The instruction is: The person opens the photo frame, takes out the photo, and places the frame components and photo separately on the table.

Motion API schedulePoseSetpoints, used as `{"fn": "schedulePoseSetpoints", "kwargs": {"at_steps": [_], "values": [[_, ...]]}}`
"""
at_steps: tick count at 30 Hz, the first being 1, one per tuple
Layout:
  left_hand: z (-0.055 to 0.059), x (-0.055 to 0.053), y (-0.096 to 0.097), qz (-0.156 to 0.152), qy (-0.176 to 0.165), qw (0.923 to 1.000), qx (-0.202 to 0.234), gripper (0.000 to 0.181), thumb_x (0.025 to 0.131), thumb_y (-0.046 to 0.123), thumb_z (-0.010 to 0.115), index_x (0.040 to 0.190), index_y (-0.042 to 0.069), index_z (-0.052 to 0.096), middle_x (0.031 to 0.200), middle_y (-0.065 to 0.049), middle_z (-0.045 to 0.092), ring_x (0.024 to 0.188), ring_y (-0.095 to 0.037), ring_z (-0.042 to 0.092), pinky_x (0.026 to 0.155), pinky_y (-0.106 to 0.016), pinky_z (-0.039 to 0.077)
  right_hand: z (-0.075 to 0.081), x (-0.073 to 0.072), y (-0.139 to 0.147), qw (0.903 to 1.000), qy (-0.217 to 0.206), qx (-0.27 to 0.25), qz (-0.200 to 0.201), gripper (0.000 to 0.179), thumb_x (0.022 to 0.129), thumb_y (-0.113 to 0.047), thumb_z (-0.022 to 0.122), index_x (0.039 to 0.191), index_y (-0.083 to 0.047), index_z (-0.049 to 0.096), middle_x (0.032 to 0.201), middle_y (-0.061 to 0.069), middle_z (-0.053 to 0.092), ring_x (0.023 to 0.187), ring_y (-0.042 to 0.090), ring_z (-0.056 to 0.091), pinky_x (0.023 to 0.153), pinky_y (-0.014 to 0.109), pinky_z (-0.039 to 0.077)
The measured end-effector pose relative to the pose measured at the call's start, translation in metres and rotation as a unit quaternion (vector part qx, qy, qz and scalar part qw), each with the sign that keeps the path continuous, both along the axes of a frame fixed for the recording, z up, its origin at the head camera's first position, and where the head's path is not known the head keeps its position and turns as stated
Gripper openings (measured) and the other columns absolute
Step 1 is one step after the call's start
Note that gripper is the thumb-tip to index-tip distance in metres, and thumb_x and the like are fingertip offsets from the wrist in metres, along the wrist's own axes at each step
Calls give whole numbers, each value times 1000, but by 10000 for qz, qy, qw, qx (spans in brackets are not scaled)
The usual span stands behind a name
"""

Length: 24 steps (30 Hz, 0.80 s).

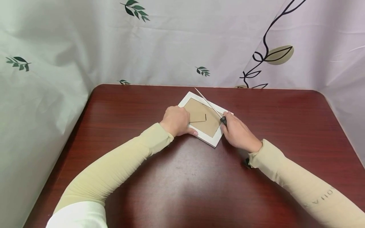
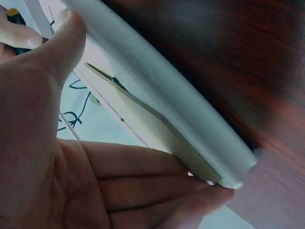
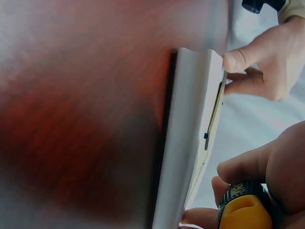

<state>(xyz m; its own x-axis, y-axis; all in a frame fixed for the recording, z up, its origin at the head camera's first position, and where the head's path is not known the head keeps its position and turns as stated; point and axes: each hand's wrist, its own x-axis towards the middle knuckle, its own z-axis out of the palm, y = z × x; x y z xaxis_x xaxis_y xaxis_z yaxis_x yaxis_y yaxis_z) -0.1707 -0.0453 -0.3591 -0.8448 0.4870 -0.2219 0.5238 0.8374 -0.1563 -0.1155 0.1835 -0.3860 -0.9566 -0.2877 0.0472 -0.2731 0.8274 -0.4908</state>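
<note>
Counter: dark red-brown wood grain is running across the top, the far corners are rounding off, and a pale glare is spreading over the near middle of the counter [image 1: 128, 110].
Curtain: white cloth [image 1: 171, 41] is hanging behind the counter and down both sides, showing green leaf sprigs [image 1: 135, 11] and, to the right, a black vine with an olive leaf [image 1: 279, 55].
Picture frame: the white frame [image 1: 203, 136] is lying askew near the counter's far edge, its tan backing board [image 1: 196, 109] facing up and showing two dark lines; whether its whole underside is touching the counter, I cannot tell.
Left grip: the left hand [image 1: 176, 120] is pinching the frame's left side, thumb stretching along the near edge.
Right grip: the right hand [image 1: 239, 131] is curling round a screwdriver [image 1: 223, 120] at the frame's right corner, with a fingertip touching the white border.
Screwdriver: its shaft is slanting across the far border, its tip pointing past the frame; the handle's yellow end [image 3: 245, 212] is showing close to the right wrist camera.
Sleeves: the pale left sleeve [image 1: 114, 164] and lettered right sleeve [image 1: 302, 186] are crossing the near counter.
Dark object: something black [image 1: 247, 162] is peeking out below the right cuff.
In the way: both hands are covering parts of the frame.
</note>
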Motion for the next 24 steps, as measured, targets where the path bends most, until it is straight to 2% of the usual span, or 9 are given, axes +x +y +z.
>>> {"fn": "schedulePoseSetpoints", "kwargs": {"at_steps": [3,6,8,10,13,15,17,24], "values": [[-1,4,3,47,57,10000,-56,70,68,85,66,79,16,72,78,-2,67,76,-24,67,60,-42,55,-1,-4,-1,10000,80,30,40,5,97,-3,49,98,0,46,82,13,46,86,33,50,79,46,44],[-3,8,6,111,95,9998,-127,71,69,85,64,82,16,73,83,-3,69,78,-25,68,59,-41,55,0,-7,-3,10000,11,73,18,13,98,-5,49,106,6,49,95,23,55,104,40,54,94,52,44],[-3,11,9,134,150,9997,-156,72,70,86,63,82,16,74,84,-4,69,78,-24,68,58,-40,55,1,-9,-3,9999,-91,127,-36,26,99,-6,48,118,12,49,114,31,58,121,44,50,105,55,40],[-4,14,11,157,244,9994,-167,72,70,86,62,82,16,74,83,-3,70,76,-23,68,57,-40,55,1,-11,-3,9997,-159,177,-76,37,100,-7,47,129,16,46,129,34,54,132,46,44,111,56,35],[-5,19,14,209,437,9987,-161,73,71,87,60,79,16,75,79,-2,69,71,-22,68,53,-38,54,1,-15,-2,9996,-182,213,-33,33,100,-7,48,125,14,47,120,32,57,120,42,51,102,54,43],[-6,23,16,276,547,9980,-135,73,71,87,59,78,16,75,75,-1,67,67,-21,67,51,-37,53,2,-20,-1,9997,-105,202,70,22,100,-6,49,115,10,50,103,24,58,103,37,54,90,51,46],[-8,26,18,363,618,9974,-109,74,71,88,58,77,17,75,72,-1,66,63,-20,66,48,-36,52,2,-25,1,9997,-36,170,197,13,99,-5,51,107,5,49,90,17,53,91,33,52,81,48,45],[-12,33,28,705,755,9946,65,75,71,88,57,77,16,77,68,-1,67,57,-23,65,44,-34,47,5,-36,6,9989,-61,213,402,17,99,-4,52,114,4,50,94,17,54,94,33,54,84,49,46]]}}
